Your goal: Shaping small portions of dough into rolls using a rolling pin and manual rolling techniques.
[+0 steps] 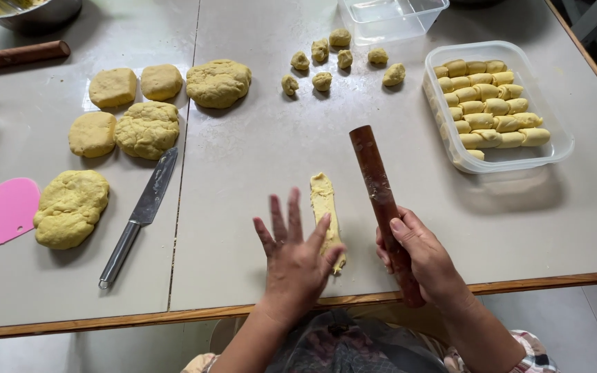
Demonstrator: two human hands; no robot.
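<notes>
Left hand (297, 257), fingers spread and released, rests on the flattened dough strip (325, 207) at the desk (257, 159) centre, while right hand (419, 255) at three o'clock grips the wooden rolling pin (380, 193).

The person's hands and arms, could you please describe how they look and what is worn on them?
Both hands are bare: the left hand and right hand wear no gloves, rings or watch. The forearms are uncovered; a plaid sleeve shows only at the right arm's upper end.

Kitchen baking setup: grey surface (395, 207) carries yellow dough mounds (148, 129), small dough balls (323, 81), knife (139, 215), pink scraper (12, 208), plastic container (561, 148) of rolled pieces.
</notes>
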